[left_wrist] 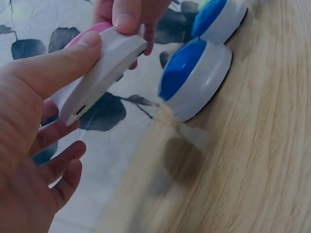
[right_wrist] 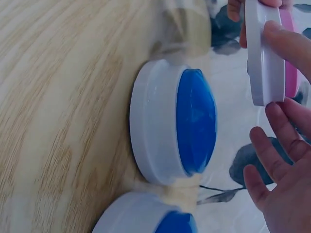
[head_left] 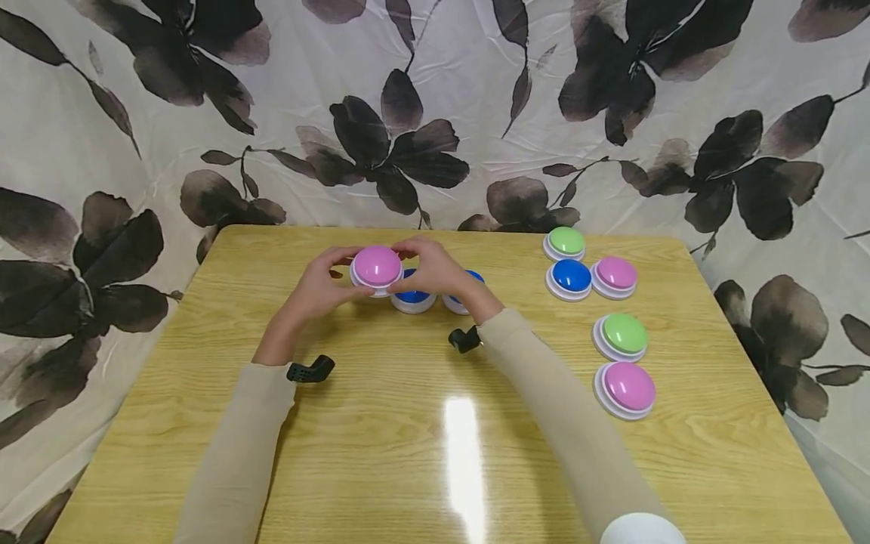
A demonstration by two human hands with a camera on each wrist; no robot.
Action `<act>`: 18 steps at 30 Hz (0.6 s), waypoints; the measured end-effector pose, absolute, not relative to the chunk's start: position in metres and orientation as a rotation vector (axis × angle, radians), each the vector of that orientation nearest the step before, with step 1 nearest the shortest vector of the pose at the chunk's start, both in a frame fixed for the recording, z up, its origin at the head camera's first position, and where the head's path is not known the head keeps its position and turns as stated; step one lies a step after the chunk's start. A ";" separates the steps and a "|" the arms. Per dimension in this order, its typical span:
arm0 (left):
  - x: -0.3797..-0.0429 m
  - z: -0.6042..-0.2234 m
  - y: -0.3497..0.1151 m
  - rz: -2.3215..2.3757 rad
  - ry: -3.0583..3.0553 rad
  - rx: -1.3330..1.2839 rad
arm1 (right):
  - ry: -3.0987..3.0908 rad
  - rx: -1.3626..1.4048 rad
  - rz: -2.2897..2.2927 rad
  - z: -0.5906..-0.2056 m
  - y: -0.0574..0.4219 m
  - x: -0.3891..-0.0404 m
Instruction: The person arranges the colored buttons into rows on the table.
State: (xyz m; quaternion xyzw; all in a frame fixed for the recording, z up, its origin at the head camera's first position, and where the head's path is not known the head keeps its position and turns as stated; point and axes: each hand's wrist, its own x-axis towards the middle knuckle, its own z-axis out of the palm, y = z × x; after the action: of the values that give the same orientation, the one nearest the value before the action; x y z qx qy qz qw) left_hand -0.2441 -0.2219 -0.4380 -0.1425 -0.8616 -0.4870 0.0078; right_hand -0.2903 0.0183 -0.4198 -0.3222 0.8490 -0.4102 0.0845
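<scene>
Between both hands is a pink push button [head_left: 377, 266] with a round white base, held up off the table. My left hand [head_left: 314, 287] pinches its left side, thumb at the near rim and the other fingers behind. On the opposite side my right hand [head_left: 438, 266] pinches the rim as well. In the left wrist view the white base [left_wrist: 109, 60] is tilted and its underside partly shows. A blue push button [head_left: 413, 298] rests on the table just below and right of the held one. Another blue push button [head_left: 454, 304] is partly hidden behind my right wrist.
On the table's right side stand two green buttons [head_left: 567, 240] [head_left: 625, 333], a blue button [head_left: 571, 276] and two pink buttons [head_left: 616, 272] [head_left: 630, 386]. A floral cloth [head_left: 435, 204] hangs behind the wooden table [head_left: 381, 453]. Black wrist cameras [head_left: 311, 369] stick out from both sleeves.
</scene>
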 end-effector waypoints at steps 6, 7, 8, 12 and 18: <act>-0.248 -0.438 -0.225 -1.456 -2.747 -0.432 | 2.591 -0.946 -1.146 -0.425 0.009 -0.298; -0.248 -0.439 -0.226 -1.446 -2.759 -0.426 | 2.603 -0.945 -1.123 -0.426 0.007 -0.299; -0.248 -0.440 -0.228 -1.439 -2.768 -0.420 | 2.611 -0.944 -1.103 -0.426 0.005 -0.299; -0.247 -0.443 -0.236 -1.419 -2.799 -0.392 | 2.625 -0.938 -1.040 -0.429 -0.005 -0.298; -0.249 -0.445 -0.243 -1.407 -2.834 -0.403 | 2.639 -0.909 -1.007 -0.432 -0.013 -0.298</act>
State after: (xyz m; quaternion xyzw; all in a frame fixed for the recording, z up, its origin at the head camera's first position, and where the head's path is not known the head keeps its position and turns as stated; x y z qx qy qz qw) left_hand -0.2488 -0.2426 -0.4455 -0.1263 -0.8882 -0.4410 -0.0241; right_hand -0.2978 -0.0133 -0.4317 -0.3051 0.8861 -0.3379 0.0870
